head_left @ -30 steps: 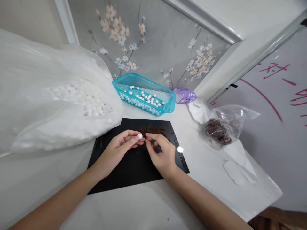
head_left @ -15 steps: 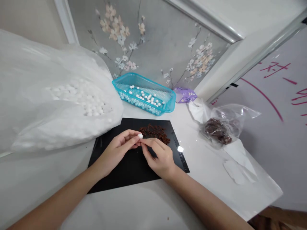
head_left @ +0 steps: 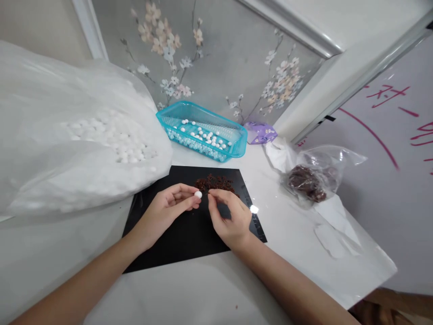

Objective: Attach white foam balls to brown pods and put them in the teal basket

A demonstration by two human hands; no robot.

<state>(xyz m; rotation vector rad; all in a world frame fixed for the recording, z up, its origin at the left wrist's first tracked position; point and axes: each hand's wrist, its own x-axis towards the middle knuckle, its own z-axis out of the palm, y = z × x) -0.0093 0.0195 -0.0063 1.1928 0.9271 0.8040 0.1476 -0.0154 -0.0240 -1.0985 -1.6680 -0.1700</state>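
Observation:
Between the thumb and fingertips of my left hand (head_left: 172, 203) is a small white ball (head_left: 198, 194). My right hand (head_left: 232, 216) is just to its right, apart from the ball. Its thumb and forefinger come close together at the tips; whether they pinch a tiny piece is too small to make out. Both hands are above a black mat (head_left: 176, 248) on the white table. Behind the fingers, a loose heap of reddish-brown bits (head_left: 216, 182) lies on the mat, partly hidden by my right hand.
A blue plastic basket (head_left: 237, 133) with several white balls stands behind the mat. At left bulges a large translucent bag (head_left: 84, 180) full of white balls. To the right are a purple packet (head_left: 260, 133), a clear bag of dark brown material (head_left: 306, 183) and white paper (head_left: 338, 221).
My right hand has moved right, away from the ball, leaving a gap between the hands. The ball stays in my left hand and shows more fully.

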